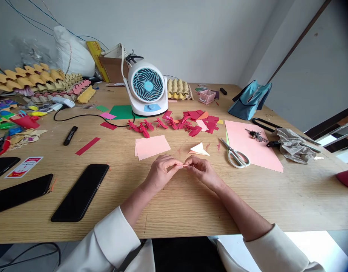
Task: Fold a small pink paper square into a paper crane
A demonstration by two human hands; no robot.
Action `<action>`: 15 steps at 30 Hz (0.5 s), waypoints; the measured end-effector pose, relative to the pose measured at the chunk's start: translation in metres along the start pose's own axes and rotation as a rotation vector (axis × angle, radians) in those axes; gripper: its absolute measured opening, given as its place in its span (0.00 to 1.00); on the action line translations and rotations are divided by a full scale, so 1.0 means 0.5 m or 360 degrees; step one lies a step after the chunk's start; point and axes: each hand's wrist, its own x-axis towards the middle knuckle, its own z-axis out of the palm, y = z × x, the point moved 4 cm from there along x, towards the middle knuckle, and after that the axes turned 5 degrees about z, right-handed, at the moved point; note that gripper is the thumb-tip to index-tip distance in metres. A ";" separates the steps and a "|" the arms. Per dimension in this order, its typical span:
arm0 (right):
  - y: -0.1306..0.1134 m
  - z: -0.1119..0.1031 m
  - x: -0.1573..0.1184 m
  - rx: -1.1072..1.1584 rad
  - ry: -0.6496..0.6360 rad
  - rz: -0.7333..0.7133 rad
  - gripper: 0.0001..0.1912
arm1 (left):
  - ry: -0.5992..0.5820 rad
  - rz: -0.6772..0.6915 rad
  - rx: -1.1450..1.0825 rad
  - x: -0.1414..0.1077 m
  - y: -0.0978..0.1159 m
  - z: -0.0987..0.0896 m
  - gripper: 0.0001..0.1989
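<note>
Above the middle of the table, my left hand (pixel 163 172) and my right hand (pixel 203 170) meet and pinch a small strip of pink paper (pixel 184 165) between their fingertips. Most of the strip is covered by the fingers. Just beyond my left hand lie pale pink paper pieces (pixel 152 147). A folded white and peach paper scrap (pixel 200 149) rests past my right hand. White-handled scissors (pixel 235 154) lie to the right, partly over a large pink sheet (pixel 254 147). Farther back are several red folded paper pieces (pixel 171 122).
A white fan (pixel 148 87) stands at the back on a green sheet (pixel 119 112). Black phones (pixel 80 192) and a marker (pixel 70 136) lie on the left. Egg trays (pixel 32 81) are stacked far left. Keys (pixel 256 135) and a blue bag (pixel 250 100) are on the right.
</note>
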 end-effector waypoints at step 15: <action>0.013 0.006 0.001 0.0381 -0.0045 0.0411 0.19 | -0.0051 0.0065 0.0086 0.000 0.003 0.009 0.03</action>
